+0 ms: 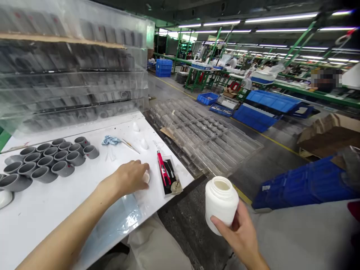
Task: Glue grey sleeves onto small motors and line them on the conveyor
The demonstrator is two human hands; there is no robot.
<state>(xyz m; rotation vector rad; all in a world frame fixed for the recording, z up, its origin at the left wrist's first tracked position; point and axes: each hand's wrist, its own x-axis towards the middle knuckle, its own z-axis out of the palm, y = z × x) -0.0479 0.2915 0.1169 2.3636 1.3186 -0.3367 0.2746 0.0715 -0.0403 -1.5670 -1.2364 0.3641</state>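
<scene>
My right hand [239, 232] is wrapped round a white plastic jar [221, 200], held tilted beyond the table's edge with its open mouth upward. My left hand [132, 176] reaches over the white table [67, 219], its fingers curled about a small round white lid [146, 177]; most of that piece is hidden. Beside it lies a shallow tray [172, 193] with a red box cutter [163, 170] across it. Farther back are tweezers [131, 145], a crumpled blue cloth [111, 140] and two small white rounded pieces.
Several grey cup-shaped parts [66, 168] stand in rows at left. Stacked clear trays [75, 80] of grey parts rise behind them. Clear plastic trays [208, 135] lie past the table edge. Blue crates [303, 183] stand at right.
</scene>
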